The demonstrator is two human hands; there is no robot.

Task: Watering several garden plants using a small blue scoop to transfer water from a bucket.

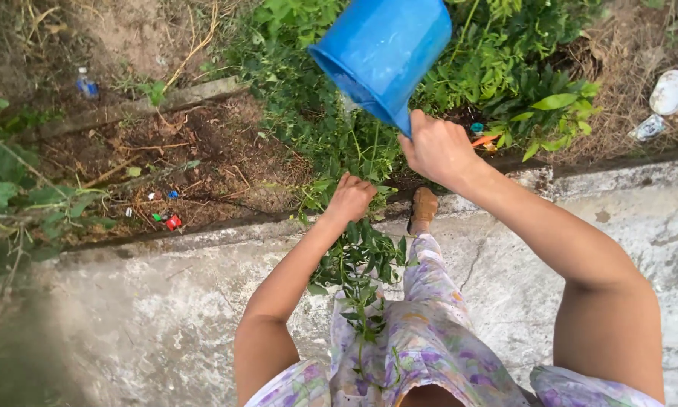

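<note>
Gripping a tilted blue bucket (384,53), right hand (438,148); left hand (350,198) closed on leafy stems (358,264); white packet (670,91) far right.

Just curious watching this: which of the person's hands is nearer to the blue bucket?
Right. The right hand grips the tilted blue bucket at its lower edge. The left hand is below it, apart, holding leafy stems.
</note>
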